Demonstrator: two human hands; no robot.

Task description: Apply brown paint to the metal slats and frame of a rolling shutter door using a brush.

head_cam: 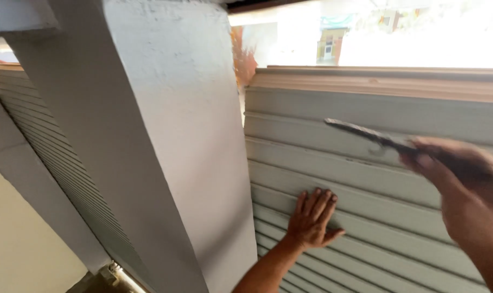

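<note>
The right hand (pixel 463 190) is closed around the handle of a thin, dark, paint-crusted tool (pixel 366 134), probably a scraper or narrow brush; motion blur keeps me from telling which. Its tip lies against an upper slat of the pale grey-green slatted panel (pixel 366 201), just below the panel's beige top rail (pixel 376 84). The left hand (pixel 311 217) is open, palm flat and fingers spread, pressed on a lower slat of the same panel, just beside the thick white plastered pillar (pixel 170 135).

To the left of the pillar runs a second slatted panel (pixel 56 173) of finer, darker slats, slanting down to a bit of metal hardware (pixel 116 271) at the bottom edge. Above the top rail, the street beyond is washed out by bright daylight.

What could go wrong, as I judge it: the tool is held far out at arm's reach and is moving fast, so the tip could skid off the slat ridge and gouge or streak the surface. The bracing hand sits below the tool, where falling flakes or drips would land on it.

As for signs, only a small greenish band with a yellow-and-red building front (pixel 333 40) shows in the distance, too blurred to describe further.
</note>
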